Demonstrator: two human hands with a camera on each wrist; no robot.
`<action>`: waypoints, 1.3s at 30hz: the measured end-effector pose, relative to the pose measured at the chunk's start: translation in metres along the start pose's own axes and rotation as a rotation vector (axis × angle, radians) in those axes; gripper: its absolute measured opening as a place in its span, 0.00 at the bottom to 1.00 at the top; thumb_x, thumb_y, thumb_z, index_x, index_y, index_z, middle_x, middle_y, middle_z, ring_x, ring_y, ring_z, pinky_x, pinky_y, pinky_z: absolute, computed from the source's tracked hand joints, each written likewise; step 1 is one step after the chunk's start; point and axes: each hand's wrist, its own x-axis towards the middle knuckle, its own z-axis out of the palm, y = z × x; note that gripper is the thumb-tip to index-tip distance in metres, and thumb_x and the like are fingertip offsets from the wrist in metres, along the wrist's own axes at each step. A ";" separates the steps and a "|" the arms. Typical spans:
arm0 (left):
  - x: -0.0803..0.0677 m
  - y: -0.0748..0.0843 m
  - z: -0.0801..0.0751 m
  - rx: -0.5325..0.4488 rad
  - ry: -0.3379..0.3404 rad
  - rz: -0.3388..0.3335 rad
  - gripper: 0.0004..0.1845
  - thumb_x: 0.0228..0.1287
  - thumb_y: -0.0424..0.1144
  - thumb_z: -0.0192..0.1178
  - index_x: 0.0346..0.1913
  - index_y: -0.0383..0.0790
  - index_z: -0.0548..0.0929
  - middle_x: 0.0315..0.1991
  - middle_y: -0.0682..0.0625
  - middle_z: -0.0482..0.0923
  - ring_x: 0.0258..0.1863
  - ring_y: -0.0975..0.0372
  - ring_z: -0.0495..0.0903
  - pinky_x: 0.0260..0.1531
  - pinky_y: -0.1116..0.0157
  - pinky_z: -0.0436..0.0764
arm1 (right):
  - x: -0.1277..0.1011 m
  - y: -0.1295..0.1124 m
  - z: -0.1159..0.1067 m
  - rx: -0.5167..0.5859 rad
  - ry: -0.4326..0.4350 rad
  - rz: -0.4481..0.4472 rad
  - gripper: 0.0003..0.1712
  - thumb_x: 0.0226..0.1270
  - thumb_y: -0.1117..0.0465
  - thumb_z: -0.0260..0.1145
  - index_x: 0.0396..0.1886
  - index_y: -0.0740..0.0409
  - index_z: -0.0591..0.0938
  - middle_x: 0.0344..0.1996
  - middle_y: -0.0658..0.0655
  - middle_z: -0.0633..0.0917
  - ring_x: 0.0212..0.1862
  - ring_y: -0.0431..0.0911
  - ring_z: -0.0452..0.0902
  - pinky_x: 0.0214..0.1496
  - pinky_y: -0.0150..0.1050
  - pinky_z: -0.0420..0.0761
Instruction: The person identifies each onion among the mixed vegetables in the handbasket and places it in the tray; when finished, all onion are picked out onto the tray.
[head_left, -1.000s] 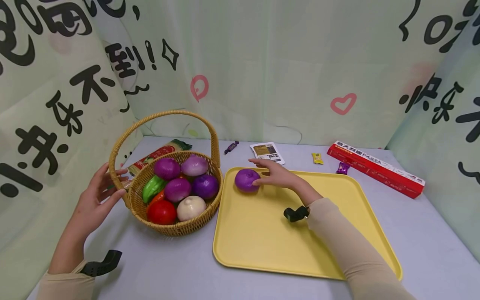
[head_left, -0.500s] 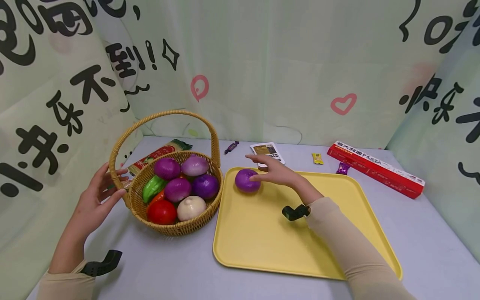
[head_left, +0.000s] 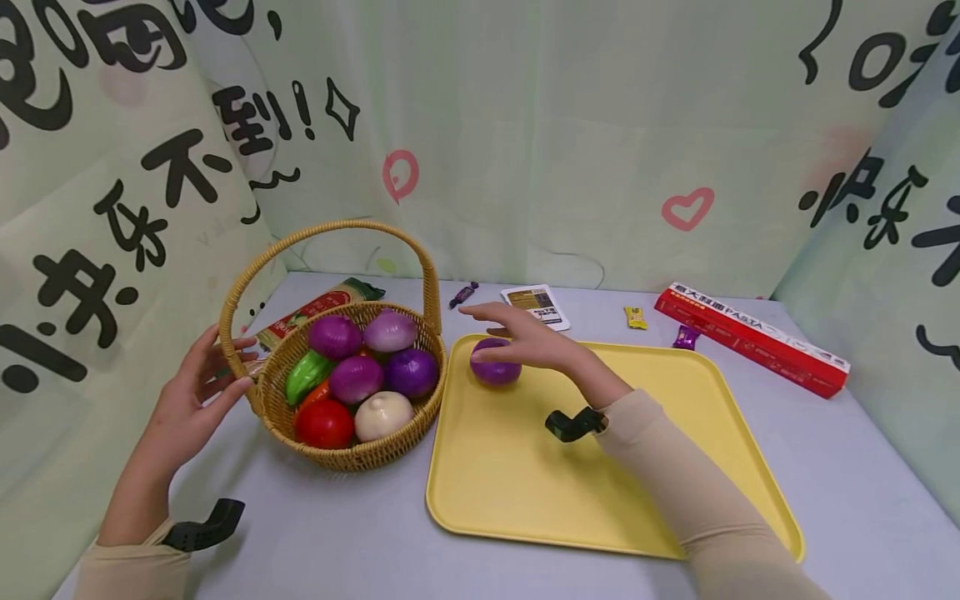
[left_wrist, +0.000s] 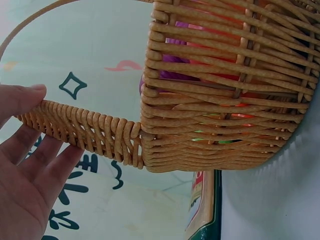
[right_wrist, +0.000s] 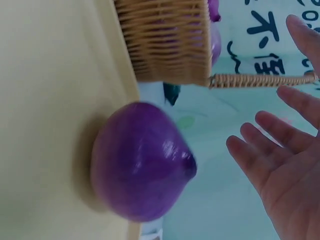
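In the head view, my left hand (head_left: 183, 408) holds the handle (head_left: 231, 333) of a wicker basket (head_left: 390, 450), thumb on one side and fingers on the other, as the left wrist view also shows. Several purple onions (head_left: 356, 380), a white onion (head_left: 383, 416), a red tomato (head_left: 324, 424) and a green pepper (head_left: 307, 377) fill the basket. Another purple onion (right_wrist: 142, 165) sits at the far left corner of a yellow tray (head_left: 525, 492). Above it my right hand (head_left: 528, 340) hovers with fingers spread and nothing in it; the right wrist view shows a gap between hand and onion.
Behind the tray lie a white packet (head_left: 551, 305), a dark purple candy (head_left: 463, 294), a yellow candy (head_left: 635, 317) and another purple candy (head_left: 686, 337). A long red box (head_left: 750, 337) is at the right. Behind the basket lies a red-and-green package (head_left: 322, 308).
My right hand has come off the onion on the tray, rising and moving left over it. The left hand and basket have stayed in place.
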 end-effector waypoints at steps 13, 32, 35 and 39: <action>0.001 -0.001 0.000 -0.002 -0.003 0.005 0.42 0.61 0.29 0.59 0.73 0.55 0.52 0.56 0.77 0.66 0.52 0.86 0.67 0.45 0.90 0.67 | 0.029 -0.037 0.016 -0.042 -0.051 -0.108 0.39 0.59 0.54 0.69 0.69 0.55 0.66 0.68 0.57 0.66 0.70 0.50 0.62 0.65 0.44 0.72; 0.001 -0.001 -0.001 0.010 0.002 -0.004 0.42 0.62 0.29 0.59 0.73 0.56 0.52 0.56 0.77 0.66 0.52 0.87 0.67 0.45 0.90 0.67 | 0.101 -0.062 0.045 -0.145 -0.152 -0.143 0.38 0.61 0.47 0.66 0.69 0.48 0.66 0.68 0.53 0.67 0.70 0.46 0.60 0.70 0.42 0.65; 0.000 -0.002 -0.001 0.011 0.004 -0.007 0.42 0.62 0.30 0.60 0.73 0.57 0.52 0.56 0.76 0.66 0.52 0.86 0.67 0.45 0.90 0.68 | 0.111 -0.065 0.048 -0.123 -0.169 -0.140 0.38 0.61 0.47 0.65 0.70 0.48 0.65 0.69 0.53 0.66 0.68 0.46 0.63 0.69 0.41 0.68; 0.000 -0.002 -0.001 0.009 0.009 -0.007 0.42 0.62 0.30 0.59 0.73 0.56 0.52 0.56 0.76 0.65 0.52 0.86 0.67 0.45 0.90 0.68 | 0.121 -0.068 0.051 -0.110 -0.192 -0.121 0.38 0.62 0.46 0.64 0.70 0.49 0.65 0.69 0.55 0.65 0.64 0.49 0.69 0.66 0.39 0.70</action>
